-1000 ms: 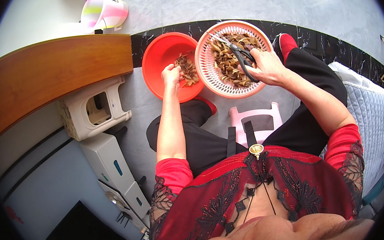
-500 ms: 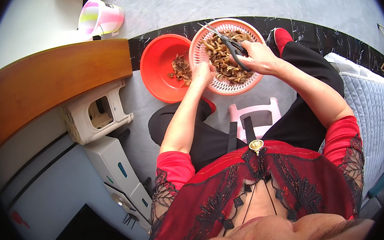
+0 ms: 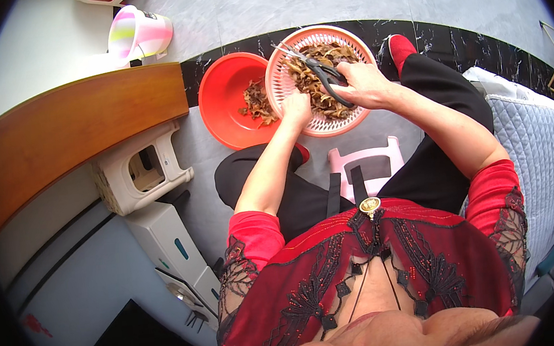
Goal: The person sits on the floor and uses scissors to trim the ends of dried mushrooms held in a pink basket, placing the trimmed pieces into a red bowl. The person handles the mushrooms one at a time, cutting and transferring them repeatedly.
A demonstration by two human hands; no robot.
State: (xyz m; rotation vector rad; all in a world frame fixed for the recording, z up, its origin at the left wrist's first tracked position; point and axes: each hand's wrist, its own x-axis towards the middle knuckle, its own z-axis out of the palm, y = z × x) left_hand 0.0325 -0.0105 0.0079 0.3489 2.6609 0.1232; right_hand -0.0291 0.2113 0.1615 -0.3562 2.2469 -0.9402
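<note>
Gripping black scissors (image 3: 317, 70), the right hand (image 3: 365, 85) hovers over the pink colander (image 3: 281, 74) of brown pieces; the left hand (image 3: 296, 108) pinches pieces inside, beside the red basin (image 3: 224, 98) on the floor.

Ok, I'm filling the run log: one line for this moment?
left hand: in pink colander, on brown pieces | right hand: holds scissors over colander | red bowl: beside, some pieces inside

The left hand (image 3: 296, 107) covers whatever it grips inside the pink basket (image 3: 280, 84), so that piece cannot be made out; the right hand (image 3: 363, 85) hides the handles of the scissors (image 3: 310, 68) over that basket
</note>
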